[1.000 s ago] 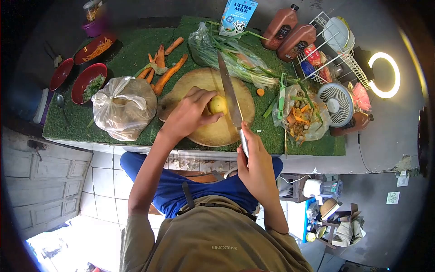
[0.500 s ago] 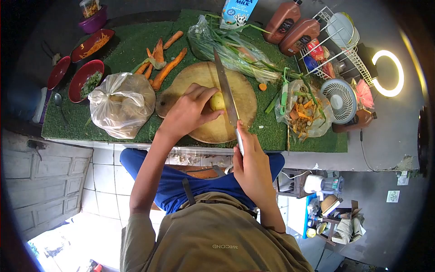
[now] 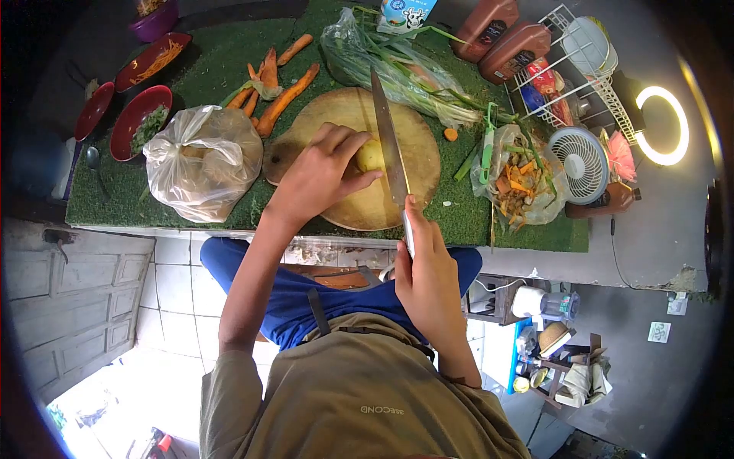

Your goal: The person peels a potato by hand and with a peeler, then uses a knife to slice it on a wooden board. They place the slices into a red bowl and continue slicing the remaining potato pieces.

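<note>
A peeled potato [image 3: 371,157] rests on the round wooden cutting board [image 3: 344,115], gripped by my left hand [image 3: 330,170] with fingers and thumb around its left side. My right hand [image 3: 425,264] is closed round the white handle of a long kitchen knife [image 3: 391,145]. The blade points away from me, upright along the potato's right side and close to it, its tip near the board's far edge. Part of the potato is hidden by my left fingers.
Left of the board are a knotted plastic bag [image 3: 202,168], carrots [image 3: 287,99] and red bowls [image 3: 141,115]. Beyond it lie spring onions [image 3: 413,84] in plastic. To the right are a green peeler [image 3: 487,149], a bag of peelings [image 3: 524,180] and a fan [image 3: 579,164].
The view has shifted slightly. Both hands keep their holds, and the knife stays beside the potato with little visible movement.
</note>
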A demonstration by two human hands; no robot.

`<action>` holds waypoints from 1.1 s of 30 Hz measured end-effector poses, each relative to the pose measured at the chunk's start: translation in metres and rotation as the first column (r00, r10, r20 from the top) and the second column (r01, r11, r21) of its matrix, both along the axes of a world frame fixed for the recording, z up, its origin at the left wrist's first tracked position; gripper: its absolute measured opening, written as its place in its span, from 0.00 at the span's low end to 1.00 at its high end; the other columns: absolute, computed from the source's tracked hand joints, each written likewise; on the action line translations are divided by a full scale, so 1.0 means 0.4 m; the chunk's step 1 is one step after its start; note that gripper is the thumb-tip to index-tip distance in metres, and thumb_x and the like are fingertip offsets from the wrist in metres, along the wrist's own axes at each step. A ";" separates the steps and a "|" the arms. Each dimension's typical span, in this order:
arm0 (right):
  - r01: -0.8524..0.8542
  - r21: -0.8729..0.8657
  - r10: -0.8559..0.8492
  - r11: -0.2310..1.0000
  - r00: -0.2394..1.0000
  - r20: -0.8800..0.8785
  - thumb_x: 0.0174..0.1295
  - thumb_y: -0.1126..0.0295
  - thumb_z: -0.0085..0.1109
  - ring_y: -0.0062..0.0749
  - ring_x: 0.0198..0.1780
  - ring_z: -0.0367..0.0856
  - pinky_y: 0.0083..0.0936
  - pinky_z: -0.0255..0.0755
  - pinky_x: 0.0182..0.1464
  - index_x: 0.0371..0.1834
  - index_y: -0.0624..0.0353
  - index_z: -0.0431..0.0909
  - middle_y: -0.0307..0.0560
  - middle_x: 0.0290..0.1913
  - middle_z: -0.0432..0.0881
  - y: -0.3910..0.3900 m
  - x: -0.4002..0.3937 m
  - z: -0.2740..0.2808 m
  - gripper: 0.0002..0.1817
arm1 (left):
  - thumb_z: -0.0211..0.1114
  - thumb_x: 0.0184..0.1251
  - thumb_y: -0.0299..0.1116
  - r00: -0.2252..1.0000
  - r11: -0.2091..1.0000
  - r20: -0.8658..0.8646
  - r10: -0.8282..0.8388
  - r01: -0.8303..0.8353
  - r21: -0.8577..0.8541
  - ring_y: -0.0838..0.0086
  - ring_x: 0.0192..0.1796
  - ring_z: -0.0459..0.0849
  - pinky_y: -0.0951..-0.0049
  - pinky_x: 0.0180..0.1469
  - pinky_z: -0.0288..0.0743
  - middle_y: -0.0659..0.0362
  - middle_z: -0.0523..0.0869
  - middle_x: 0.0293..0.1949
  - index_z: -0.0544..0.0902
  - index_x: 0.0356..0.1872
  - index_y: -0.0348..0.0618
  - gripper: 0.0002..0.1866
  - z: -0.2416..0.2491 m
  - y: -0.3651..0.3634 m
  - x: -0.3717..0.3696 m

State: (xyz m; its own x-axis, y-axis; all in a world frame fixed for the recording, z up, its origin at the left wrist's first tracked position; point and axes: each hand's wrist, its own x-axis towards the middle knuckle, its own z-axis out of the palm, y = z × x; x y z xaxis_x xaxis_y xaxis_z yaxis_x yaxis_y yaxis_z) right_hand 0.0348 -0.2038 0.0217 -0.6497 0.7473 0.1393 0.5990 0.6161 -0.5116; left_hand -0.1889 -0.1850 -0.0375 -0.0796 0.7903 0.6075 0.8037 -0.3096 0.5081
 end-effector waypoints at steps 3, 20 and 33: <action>-0.006 -0.012 0.007 1.000 0.999 0.035 0.69 0.77 0.52 0.54 0.37 0.82 0.45 0.80 0.36 0.80 0.56 0.55 0.56 0.45 0.73 -0.004 0.001 -0.001 0.35 | 0.78 0.58 0.42 0.999 1.000 0.031 0.009 -0.008 -0.014 0.51 0.53 0.82 0.57 0.54 0.80 0.48 0.84 0.49 0.80 0.55 0.37 0.28 -0.007 -0.009 -0.001; 0.007 -0.006 -0.006 1.000 0.997 0.073 0.66 0.79 0.53 0.55 0.39 0.82 0.46 0.81 0.37 0.80 0.55 0.53 0.56 0.46 0.71 -0.023 -0.006 -0.001 0.38 | 0.77 0.58 0.41 1.000 1.000 0.019 0.004 -0.004 0.002 0.51 0.54 0.82 0.58 0.55 0.79 0.49 0.85 0.50 0.81 0.54 0.36 0.27 -0.007 -0.012 -0.002; -0.006 -0.057 0.010 0.998 0.997 0.079 0.63 0.80 0.54 0.61 0.40 0.82 0.49 0.79 0.40 0.80 0.62 0.51 0.62 0.49 0.71 -0.011 -0.029 0.008 0.40 | 0.75 0.60 0.42 0.999 1.000 0.034 -0.006 0.007 -0.029 0.50 0.54 0.82 0.56 0.55 0.79 0.48 0.85 0.52 0.80 0.57 0.36 0.28 -0.016 -0.011 -0.006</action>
State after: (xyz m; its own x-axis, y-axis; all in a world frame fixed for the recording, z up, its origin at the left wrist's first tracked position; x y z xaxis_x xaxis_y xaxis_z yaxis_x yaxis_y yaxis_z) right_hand 0.0231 -0.2083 0.0251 -0.6628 0.7475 0.0444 0.6344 0.5920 -0.4971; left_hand -0.1915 -0.1892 -0.0440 -0.0946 0.8080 0.5815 0.7839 -0.2996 0.5438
